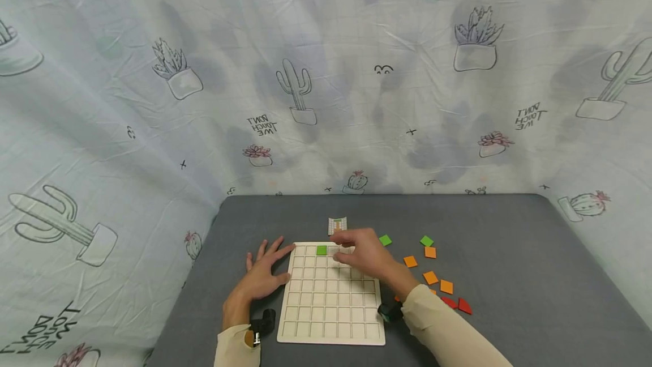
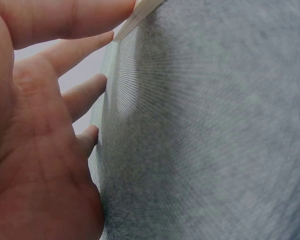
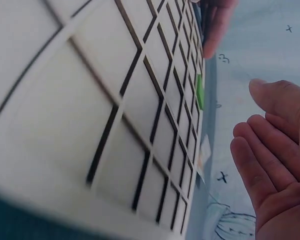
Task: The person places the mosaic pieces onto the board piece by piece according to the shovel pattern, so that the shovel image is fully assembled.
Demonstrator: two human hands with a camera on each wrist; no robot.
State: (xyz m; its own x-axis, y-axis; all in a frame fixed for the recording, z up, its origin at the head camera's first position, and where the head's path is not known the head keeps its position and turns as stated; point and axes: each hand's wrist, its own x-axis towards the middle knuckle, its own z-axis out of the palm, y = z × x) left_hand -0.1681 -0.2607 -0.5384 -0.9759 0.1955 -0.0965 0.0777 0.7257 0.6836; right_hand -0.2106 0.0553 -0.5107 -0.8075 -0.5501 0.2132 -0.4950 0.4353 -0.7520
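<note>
A pale gridded board (image 1: 331, 299) lies on the dark table, with one green square tile (image 1: 321, 250) in its top row. My left hand (image 1: 261, 281) rests beside the board's left side, fingers spread, with thumb and index fingertips right at its edge. In the left wrist view, the thumb and index finger (image 2: 70, 17) reach the board's rim (image 2: 140, 19). Over the board's upper right hovers my right hand (image 1: 364, 254). The right wrist view shows this hand (image 3: 282, 165) with loosely bent fingers, thumb apart and nothing between them.
A small card with a printed grid pattern (image 1: 337, 225) lies just beyond the board. To the right are green tiles (image 1: 427, 240), several orange square tiles (image 1: 430, 277) and red pieces (image 1: 464, 306), some partly hidden by the right forearm. A patterned curtain (image 1: 356, 101) surrounds the table.
</note>
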